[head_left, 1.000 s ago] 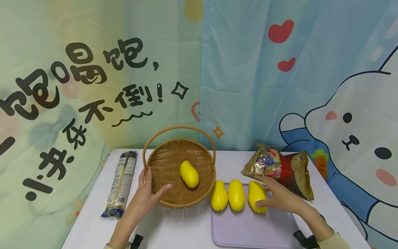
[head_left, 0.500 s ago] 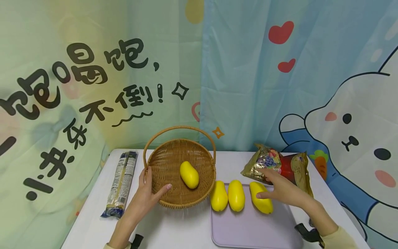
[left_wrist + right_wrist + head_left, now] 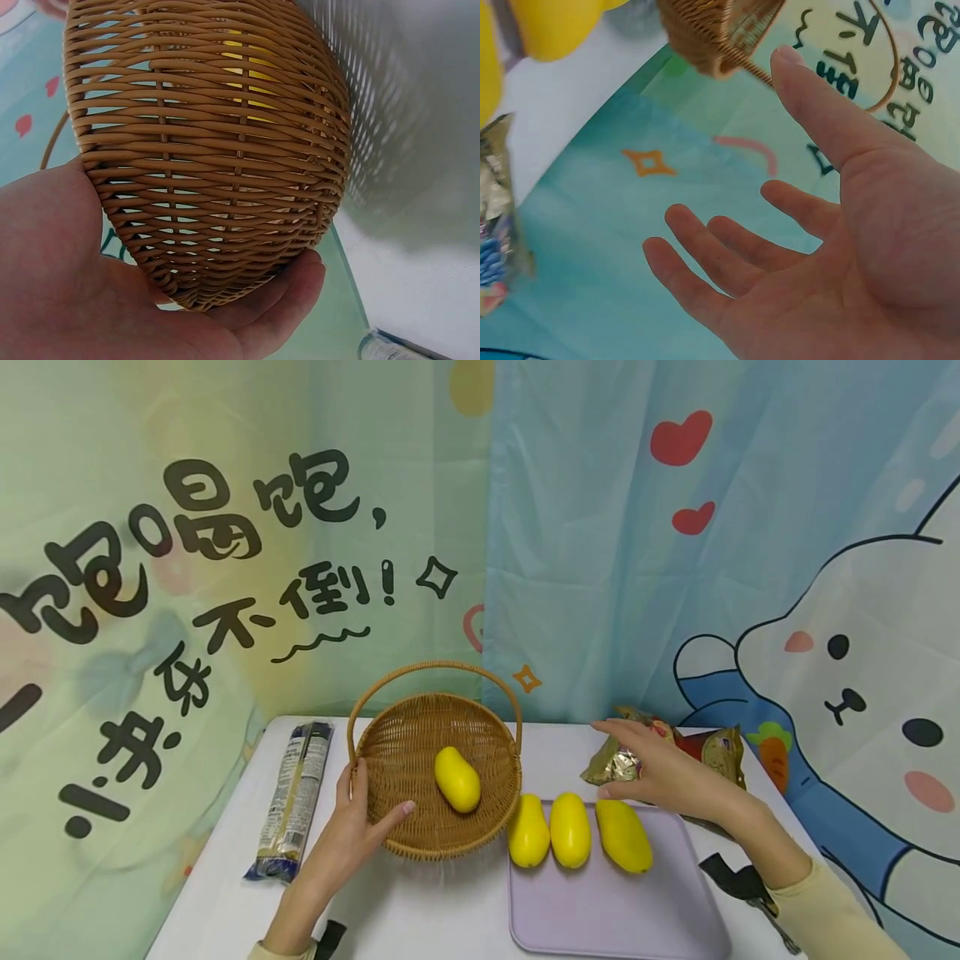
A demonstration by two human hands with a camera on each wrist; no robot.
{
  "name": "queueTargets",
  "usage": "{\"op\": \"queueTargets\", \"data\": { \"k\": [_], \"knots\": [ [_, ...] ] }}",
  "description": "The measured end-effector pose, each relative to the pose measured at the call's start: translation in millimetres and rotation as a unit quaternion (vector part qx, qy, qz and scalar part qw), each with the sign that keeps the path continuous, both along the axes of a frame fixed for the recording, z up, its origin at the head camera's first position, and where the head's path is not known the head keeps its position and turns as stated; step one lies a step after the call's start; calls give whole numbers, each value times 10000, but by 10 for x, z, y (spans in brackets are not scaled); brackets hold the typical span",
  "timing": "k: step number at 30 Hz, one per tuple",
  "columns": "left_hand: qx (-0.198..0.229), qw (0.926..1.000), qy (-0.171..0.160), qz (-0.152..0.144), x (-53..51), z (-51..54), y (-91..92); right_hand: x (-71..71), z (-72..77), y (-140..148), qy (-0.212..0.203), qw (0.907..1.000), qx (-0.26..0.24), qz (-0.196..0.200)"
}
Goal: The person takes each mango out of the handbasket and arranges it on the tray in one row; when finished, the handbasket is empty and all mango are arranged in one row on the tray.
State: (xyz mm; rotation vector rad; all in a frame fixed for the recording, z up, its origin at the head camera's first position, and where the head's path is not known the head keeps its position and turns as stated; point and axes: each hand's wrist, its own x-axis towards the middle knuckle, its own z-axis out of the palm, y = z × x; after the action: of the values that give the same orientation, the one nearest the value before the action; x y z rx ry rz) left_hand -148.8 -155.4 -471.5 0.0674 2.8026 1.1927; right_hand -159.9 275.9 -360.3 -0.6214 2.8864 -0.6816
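Note:
My left hand holds the left side of a brown wicker basket, its thumb over the front rim and its fingers round the outside. Inside the basket lies one yellow mango. Three more stand in a row along the far side of a lilac tray: a left mango, a middle mango and a right mango, which leans. Just beyond the right one, my right hand is raised with fingers spread and holds nothing; the right wrist view shows its bare palm.
A gold and red snack bag lies at the back right, partly covered by my right hand. On the left is a long clear-and-blue packet. A printed curtain hangs behind the white table.
My right hand has let go of the right mango and risen up and away from it. That mango has turned to lean on the tray. The left hand and basket stay put.

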Motion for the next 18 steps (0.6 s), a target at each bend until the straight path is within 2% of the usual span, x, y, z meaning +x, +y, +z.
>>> {"op": "queueTargets", "data": {
  "k": [9,18],
  "knots": [
    [66,10000,7,-43,-13,26,2,-106,161,-506,-398,9979,21,513],
    [35,10000,14,-11,0,28,4,-255,218,-1096,-471,9916,214,1182]
  ]
}}
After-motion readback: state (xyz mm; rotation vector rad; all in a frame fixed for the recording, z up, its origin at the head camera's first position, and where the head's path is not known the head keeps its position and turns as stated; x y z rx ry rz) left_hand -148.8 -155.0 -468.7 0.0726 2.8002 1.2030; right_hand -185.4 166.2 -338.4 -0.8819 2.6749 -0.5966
